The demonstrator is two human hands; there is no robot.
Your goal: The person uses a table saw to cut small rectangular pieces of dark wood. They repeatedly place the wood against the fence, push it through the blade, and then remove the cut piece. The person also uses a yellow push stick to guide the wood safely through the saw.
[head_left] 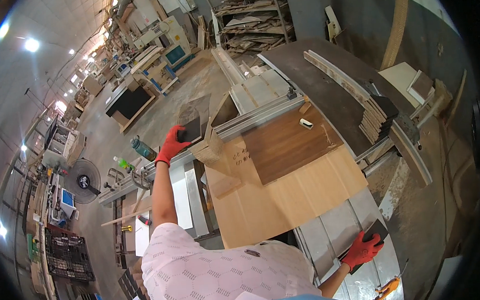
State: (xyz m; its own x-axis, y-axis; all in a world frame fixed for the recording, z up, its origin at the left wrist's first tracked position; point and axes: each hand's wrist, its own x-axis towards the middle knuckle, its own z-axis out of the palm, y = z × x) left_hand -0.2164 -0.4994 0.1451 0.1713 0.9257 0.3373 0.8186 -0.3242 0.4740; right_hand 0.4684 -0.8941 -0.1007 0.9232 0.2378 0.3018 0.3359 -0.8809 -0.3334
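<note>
My left hand [172, 145], in a red glove, reaches out to the far left with its fingers closed on the edge of a small dark panel [194, 132]. That panel lies at the top of a stack of cut boards [207, 148], whose pale edges show. Low on the right, my right hand [362, 250], also gloved in red, grips a dark board piece [376, 230] above the metal saw table [331, 226]. Between the hands lies a pale wood sheet [286, 199], with a brown wood-grain panel [289, 147] on it.
Another stack of dark-faced strips [378, 118] stands on the dark side table [295, 57]. An orange-handled tool [388, 289] lies near my right forearm. A teal bottle [142, 148] and a floor fan [84, 181] are at left. A metal fence rail [260, 115] crosses beyond the sheet.
</note>
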